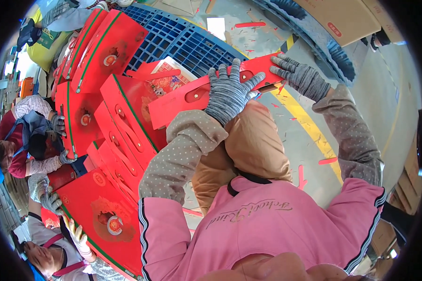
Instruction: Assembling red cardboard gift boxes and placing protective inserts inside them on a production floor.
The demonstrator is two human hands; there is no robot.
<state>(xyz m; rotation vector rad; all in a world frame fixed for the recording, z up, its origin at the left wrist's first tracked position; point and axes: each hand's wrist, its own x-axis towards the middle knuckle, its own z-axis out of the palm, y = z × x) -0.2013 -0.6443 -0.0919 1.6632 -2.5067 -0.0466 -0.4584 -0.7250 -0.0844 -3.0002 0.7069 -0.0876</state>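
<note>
A red carton with oval cut-outs along its narrow face lies in front of my knees, tilted up to the right. Grey knit gloves cover both hands. My left hand rests on that narrow face, fingers spread. At the carton's right end, my right hand touches the edge with fingers stretched out; its thumb is partly hidden. A dark gap shows below this end, near my left thumb. Close to my left forearm stand several similar red cartons with green edge strips, packed side by side.
Beyond the cartons lies a blue plastic pallet. Two people at the left hold red cartons with gloved hands. Red scraps litter the grey floor, crossed by a yellow stripe. Brown cardboard boxes stand at the far right.
</note>
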